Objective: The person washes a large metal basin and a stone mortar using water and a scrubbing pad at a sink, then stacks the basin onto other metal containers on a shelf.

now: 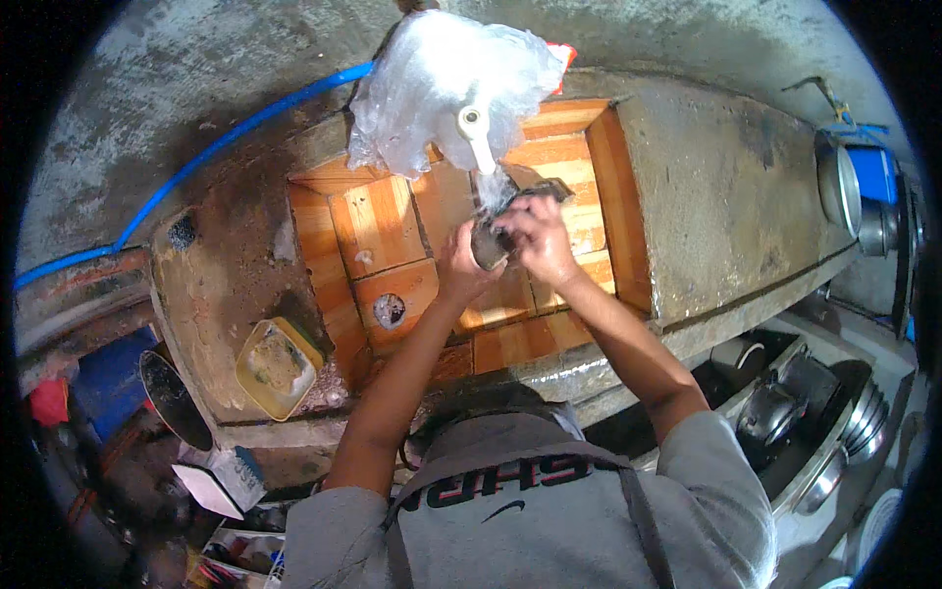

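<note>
Over a sink lined with wood-patterned tiles (633,221), my left hand (471,261) is closed around a dark, rounded vessel (491,244), perhaps a cup or small pot. Water runs from a pale tap (478,140) just above it. My right hand (541,235) is at the vessel's right side, its fingers blurred and bent. A dark piece (556,190) sticks out beyond these fingers; whether it is part of the vessel or held separately is unclear. Clear plastic bags (441,81) hang around the tap.
A yellowish square tub (313,353) with pale contents stands on the counter left of the sink. A dark scouring pad (182,232) lies farther back. A blue hose (243,132) runs along the wall. Metal bowls (846,184) stand at the far right; pots (769,412) sit below the counter.
</note>
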Demonstrator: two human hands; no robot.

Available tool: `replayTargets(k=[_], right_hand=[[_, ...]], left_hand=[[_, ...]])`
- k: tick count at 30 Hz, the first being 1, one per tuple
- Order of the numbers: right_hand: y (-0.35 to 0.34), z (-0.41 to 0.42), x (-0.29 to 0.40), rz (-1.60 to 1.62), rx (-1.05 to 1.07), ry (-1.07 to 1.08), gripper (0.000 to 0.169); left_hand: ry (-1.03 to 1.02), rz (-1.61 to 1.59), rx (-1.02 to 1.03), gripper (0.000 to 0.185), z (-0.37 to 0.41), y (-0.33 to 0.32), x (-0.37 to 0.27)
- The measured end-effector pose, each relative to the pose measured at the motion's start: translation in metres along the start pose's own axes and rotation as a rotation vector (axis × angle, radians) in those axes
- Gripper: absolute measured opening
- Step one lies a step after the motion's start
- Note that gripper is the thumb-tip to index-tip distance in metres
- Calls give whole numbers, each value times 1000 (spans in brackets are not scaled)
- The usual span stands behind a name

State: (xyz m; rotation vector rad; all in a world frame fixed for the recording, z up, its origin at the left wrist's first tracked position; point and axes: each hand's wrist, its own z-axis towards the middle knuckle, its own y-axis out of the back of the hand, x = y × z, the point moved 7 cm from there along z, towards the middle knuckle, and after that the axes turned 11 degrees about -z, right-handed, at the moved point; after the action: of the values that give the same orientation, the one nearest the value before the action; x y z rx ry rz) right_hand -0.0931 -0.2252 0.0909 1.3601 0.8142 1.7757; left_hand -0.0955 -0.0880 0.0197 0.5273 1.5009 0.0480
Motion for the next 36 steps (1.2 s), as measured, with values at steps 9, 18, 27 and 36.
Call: replayTargets(k=[9, 18, 27, 36], right_hand=[[-3, -18, -18, 97, -173, -48, 16], [15, -20, -142, -243, 66, -807, 16], [-1, 31, -75, 321, -403, -274, 15], [11, 47, -102, 624, -272, -386, 30]], left_hand=[[27, -130, -48, 75, 16, 4, 0], [-23, -29, 15, 73, 40, 6, 4], [-284, 202, 136, 42, 110, -52, -69], [136, 65, 421, 80, 72, -17, 1]])
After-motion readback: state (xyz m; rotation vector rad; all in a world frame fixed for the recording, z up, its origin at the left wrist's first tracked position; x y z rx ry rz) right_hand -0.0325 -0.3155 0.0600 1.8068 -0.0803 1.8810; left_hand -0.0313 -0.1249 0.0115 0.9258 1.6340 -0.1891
